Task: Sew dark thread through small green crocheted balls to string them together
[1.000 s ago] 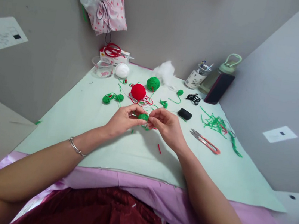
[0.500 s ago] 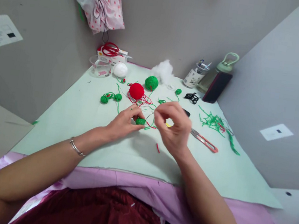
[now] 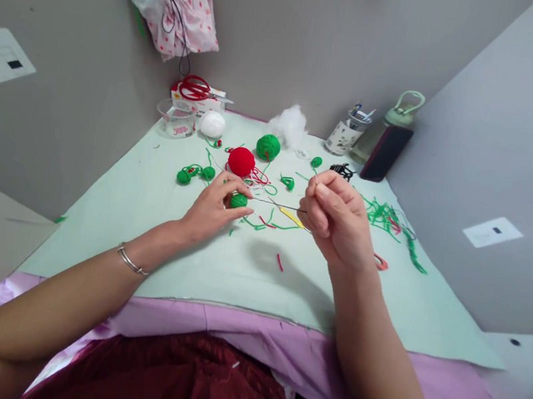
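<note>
My left hand [image 3: 214,208] is closed around a small green crocheted ball [image 3: 238,202], holding it just above the table between thumb and fingers. From the ball a thin dark thread [image 3: 278,204] runs taut and nearly level to my right hand [image 3: 332,213]. The right fingers are pinched together, with a thin needle [image 3: 316,180] poking up from the fingertips; most of it is hidden. Below the thread lies a yellow-handled crochet hook [image 3: 291,217], partly behind the right hand. Snipped green and red yarn ends [image 3: 267,222] are scattered between the hands, and a red snippet [image 3: 279,262] lies nearer.
Behind the hands sit a red yarn ball [image 3: 241,162], a green yarn ball [image 3: 268,148], a white ball [image 3: 212,124] and fluffy stuffing [image 3: 289,126]. Small green pieces [image 3: 184,176] lie left. Right are green yarn scraps [image 3: 385,217], orange-handled snips [image 3: 380,263], a phone [image 3: 387,153] and a bottle [image 3: 401,118].
My right hand has moved right, away from the ball, and the dark thread is now stretched straight between the hands. My left hand has shifted slightly left and away with the green ball.
</note>
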`<state>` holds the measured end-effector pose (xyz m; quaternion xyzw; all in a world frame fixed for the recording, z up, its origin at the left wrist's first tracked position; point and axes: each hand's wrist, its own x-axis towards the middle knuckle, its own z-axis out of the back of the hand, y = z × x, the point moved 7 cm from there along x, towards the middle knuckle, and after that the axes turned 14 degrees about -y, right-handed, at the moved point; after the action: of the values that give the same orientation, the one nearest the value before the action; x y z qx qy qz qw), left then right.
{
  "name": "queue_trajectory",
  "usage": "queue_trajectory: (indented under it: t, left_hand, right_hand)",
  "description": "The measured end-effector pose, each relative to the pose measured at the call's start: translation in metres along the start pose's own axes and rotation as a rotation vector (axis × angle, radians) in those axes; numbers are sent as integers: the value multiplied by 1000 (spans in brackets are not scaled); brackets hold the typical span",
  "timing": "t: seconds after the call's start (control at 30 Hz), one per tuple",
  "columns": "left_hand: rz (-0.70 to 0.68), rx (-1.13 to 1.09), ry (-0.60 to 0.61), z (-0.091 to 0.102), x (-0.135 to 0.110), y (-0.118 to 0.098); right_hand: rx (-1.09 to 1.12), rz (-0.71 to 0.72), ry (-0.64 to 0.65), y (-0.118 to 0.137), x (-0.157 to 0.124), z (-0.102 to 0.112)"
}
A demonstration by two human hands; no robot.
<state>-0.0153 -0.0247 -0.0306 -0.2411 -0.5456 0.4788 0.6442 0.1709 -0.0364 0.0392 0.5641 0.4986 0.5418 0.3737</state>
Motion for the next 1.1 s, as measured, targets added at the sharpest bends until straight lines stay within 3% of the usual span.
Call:
queue_trajectory:
  t: [0.17, 0.4, 0.57, 0.73, 0.93, 1.1]
  left_hand:
    - [99, -117, 107, -1, 2, 3]
    - [26, -67, 105, -4, -3, -1]
    - [14, -65, 4, 1, 2, 3]
    - [178, -197, -30, 5, 7, 9]
    - [368, -507, 29, 5, 8, 7]
    - [481, -644, 69, 2, 3, 6]
  right_hand:
    - [8, 3, -36, -11, 5, 4]
    - [-102, 141, -86, -5, -2, 4]
    - [-54, 93, 53, -3, -18, -12]
    - [-31, -31, 296, -16, -34, -33]
    - [-31, 91, 85, -24, -21, -27]
    - [-118, 51, -88, -36, -14, -20]
